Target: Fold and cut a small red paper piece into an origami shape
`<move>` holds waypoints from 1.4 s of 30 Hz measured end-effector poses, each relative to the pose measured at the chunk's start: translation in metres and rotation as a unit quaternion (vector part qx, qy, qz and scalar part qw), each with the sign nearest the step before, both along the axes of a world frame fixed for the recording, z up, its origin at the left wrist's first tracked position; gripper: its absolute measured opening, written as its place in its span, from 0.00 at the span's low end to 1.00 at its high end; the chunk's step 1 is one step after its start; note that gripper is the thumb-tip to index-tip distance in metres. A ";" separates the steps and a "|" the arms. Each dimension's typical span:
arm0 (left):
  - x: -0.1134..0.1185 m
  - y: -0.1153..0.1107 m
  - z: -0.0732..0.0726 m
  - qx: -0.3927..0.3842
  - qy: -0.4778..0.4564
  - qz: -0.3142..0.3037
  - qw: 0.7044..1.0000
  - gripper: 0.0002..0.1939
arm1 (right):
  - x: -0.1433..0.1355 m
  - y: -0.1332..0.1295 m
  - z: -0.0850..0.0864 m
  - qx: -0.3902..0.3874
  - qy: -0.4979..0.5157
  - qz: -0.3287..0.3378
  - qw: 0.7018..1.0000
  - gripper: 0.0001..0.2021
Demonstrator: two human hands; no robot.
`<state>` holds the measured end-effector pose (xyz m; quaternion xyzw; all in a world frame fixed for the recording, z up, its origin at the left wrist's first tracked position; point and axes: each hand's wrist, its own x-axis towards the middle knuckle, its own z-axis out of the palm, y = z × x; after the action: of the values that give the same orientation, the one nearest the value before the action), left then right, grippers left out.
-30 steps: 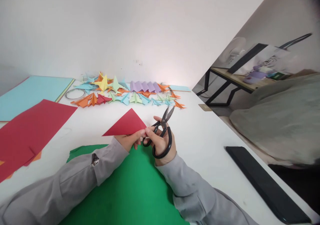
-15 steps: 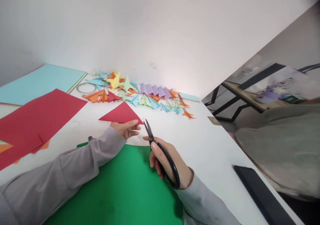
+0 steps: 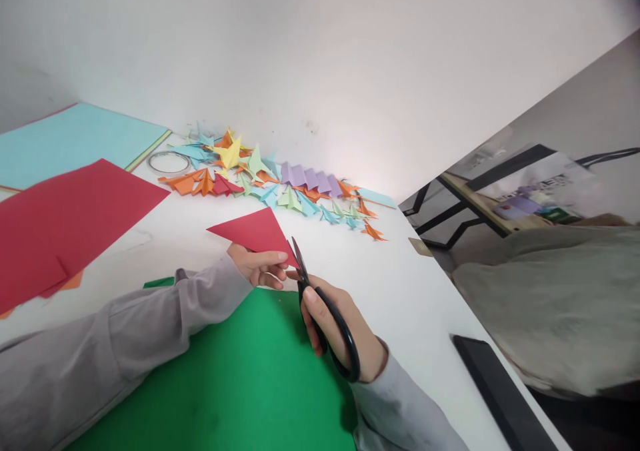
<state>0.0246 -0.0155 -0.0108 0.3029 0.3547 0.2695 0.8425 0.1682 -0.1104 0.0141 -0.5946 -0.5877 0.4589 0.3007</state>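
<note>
Between thumb and fingers, my left hand (image 3: 261,265) pinches a folded red paper triangle (image 3: 255,229) by its lower right part. My right hand (image 3: 345,321) grips a pair of black-handled scissors (image 3: 334,331), its thumb and fingers around the handles. The blades are slightly parted and point up and away, with the triangle's right corner at or between them; whether they cut into it I cannot tell. Below both hands lies a large green sheet (image 3: 225,377), partly covered by my left sleeve.
Large red paper (image 3: 85,224) and a light blue sheet (image 3: 75,144) lie on the left. Along the wall are several folded paper shapes (image 3: 290,197) and a roll of tape (image 3: 169,163). A black flat object (image 3: 500,391) lies near the table's right edge. Beyond it stands another table (image 3: 480,204).
My left hand has moved slightly right and down, tilting the red triangle so its right corner meets the scissor blades. My right hand has hardly moved. The view has shifted a little.
</note>
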 end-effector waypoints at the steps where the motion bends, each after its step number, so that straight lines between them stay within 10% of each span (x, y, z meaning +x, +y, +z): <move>1: 0.000 0.000 0.000 0.000 -0.001 0.006 1.000 0.11 | 0.000 0.000 0.000 -0.001 -0.004 0.002 1.000 0.35; 19: -0.004 0.007 0.007 -0.079 -0.037 0.151 0.985 0.13 | 0.004 -0.005 0.002 -0.020 0.009 0.011 1.000 0.34; 29: -0.002 -0.001 0.004 -0.031 0.011 -0.038 0.999 0.14 | 0.001 -0.003 0.003 -0.011 0.000 0.034 0.999 0.34; 42: 0.003 -0.005 -0.002 0.008 0.000 -0.011 1.000 0.11 | 0.000 -0.002 0.002 0.010 -0.013 0.009 1.000 0.31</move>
<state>0.0272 -0.0206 -0.0131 0.3129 0.3490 0.2634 0.8432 0.1679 -0.1124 0.0156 -0.5920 -0.6016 0.4483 0.2943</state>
